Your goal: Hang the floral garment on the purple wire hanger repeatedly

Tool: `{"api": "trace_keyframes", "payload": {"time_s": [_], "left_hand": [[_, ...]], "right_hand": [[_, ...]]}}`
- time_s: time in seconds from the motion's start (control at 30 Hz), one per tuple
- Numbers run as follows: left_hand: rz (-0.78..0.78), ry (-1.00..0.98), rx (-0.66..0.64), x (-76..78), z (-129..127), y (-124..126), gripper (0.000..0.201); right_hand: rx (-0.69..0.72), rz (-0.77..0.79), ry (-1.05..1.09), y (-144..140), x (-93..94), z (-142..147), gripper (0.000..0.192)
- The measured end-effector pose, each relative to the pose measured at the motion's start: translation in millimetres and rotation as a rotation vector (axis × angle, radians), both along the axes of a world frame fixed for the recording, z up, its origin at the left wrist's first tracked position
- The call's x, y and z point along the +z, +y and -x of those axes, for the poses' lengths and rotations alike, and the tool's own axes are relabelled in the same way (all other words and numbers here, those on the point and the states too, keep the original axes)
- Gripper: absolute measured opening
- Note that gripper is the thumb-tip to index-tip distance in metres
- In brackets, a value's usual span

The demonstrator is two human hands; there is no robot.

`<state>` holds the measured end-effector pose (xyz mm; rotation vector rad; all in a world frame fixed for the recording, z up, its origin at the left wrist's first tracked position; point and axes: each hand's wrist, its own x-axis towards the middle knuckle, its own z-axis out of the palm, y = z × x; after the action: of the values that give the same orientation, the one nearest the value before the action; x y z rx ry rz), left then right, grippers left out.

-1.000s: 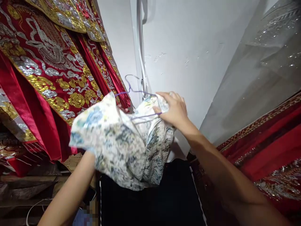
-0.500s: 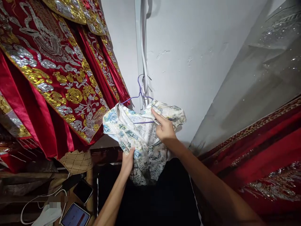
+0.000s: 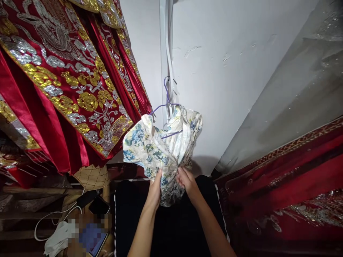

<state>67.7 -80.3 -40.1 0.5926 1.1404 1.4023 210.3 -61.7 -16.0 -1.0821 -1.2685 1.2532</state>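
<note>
A white garment with a blue and green floral print (image 3: 158, 150) hangs on a thin purple wire hanger (image 3: 166, 103), whose hook sits against the white wall (image 3: 227, 78). My left hand (image 3: 154, 191) grips the garment's lower part from the left. My right hand (image 3: 186, 180) pinches the same bunched fabric from the right, close beside the left hand. Both forearms reach up from the bottom of the view.
Red satin robes with gold and silver embroidery (image 3: 66, 85) hang at the left. More red embroidered cloth (image 3: 289, 185) and a grey sequinned fabric (image 3: 300, 96) lie at the right. A black garment (image 3: 171, 228) hangs below. A phone (image 3: 98, 205), white cable (image 3: 48, 221) and woven hat (image 3: 92, 176) sit lower left.
The hanger with the floral garment now hangs at the wall. My right hand dropped from the hanger's bar to the lower fabric, beside my left hand.
</note>
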Motion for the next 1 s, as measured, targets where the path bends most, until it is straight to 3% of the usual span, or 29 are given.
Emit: {"api": "trace_keyframes", "payload": {"time_s": [0.07, 0.13, 0.23, 0.3, 0.37, 0.5, 0.6, 0.77, 0.83, 0.93, 1.0], "left_hand": [[-0.084, -0.034, -0.02, 4.6, -1, -1, 0.068], [-0.12, 0.028, 0.047, 8.4, -4, -2, 0.065], [-0.174, 0.343, 0.293, 6.6, -11, -9, 0.062], [-0.241, 0.58, 0.384, 1.7, -18, -17, 0.061], [-0.311, 0.738, 0.355, -2.4, -25, -22, 0.056], [-0.379, 0.791, 0.109, -3.7, -24, -19, 0.016], [-0.428, 0.787, 0.0, -5.8, -17, -12, 0.023], [-0.472, 0.865, -0.044, -22.4, -16, -5, 0.024], [-0.501, 0.885, -0.071, -28.1, -16, 1, 0.025], [-0.53, 0.909, -0.069, -24.3, -15, 14, 0.024], [-0.556, 0.905, -0.057, -5.7, -13, 25, 0.018]], "right_hand": [[0.058, 0.031, 0.022, 1, -0.3, -2, 0.044], [0.045, -0.003, -0.001, 3, 5.1, -3, 0.046], [0.024, -0.004, -0.089, 2, 10.6, -5, 0.044], [0.099, 0.043, -0.098, -2, 10.2, -4, 0.042], [0.194, 0.081, -0.064, -8, 9.1, 0, 0.04], [0.274, 0.108, -0.069, -11, 21.4, 8, 0.035], [0.224, 0.056, -0.097, 8, 58.7, 7, 0.032], [0.06, -0.09, 0.089, 58, 163.1, 1, 0.029], [0.021, -0.172, 0.172, 70, 195.1, 0, 0.025], [0.004, -0.24, 0.223, 72, 211.0, 1, 0.025], [0.045, -0.244, 0.205, 69, 204.7, 3, 0.025]]}}
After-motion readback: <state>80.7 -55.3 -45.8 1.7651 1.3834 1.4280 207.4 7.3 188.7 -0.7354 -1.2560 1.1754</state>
